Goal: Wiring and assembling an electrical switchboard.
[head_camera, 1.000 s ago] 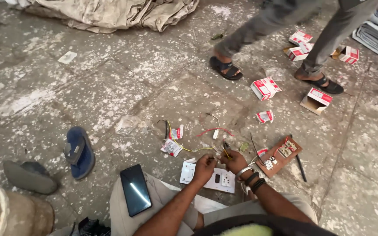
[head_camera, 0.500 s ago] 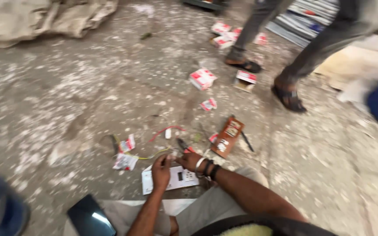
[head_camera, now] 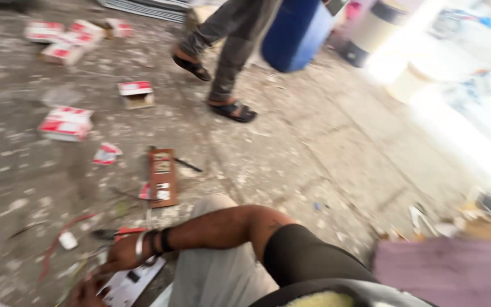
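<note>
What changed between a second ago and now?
The camera swung right: the hands and the white plate slid to the frame's lower left, and a blue barrel plus buckets came into view. The other person stepped farther away. The phone and slippers left view. Unchanged: right hand and left hand stay on the white plate; the brown box and red-white cartons lie as before.

My right hand (head_camera: 119, 256) reaches down and left with the forearm stretched, elbow bent and bands on the wrist, while my left hand (head_camera: 83, 293) sits low beside it, blurred.
</note>
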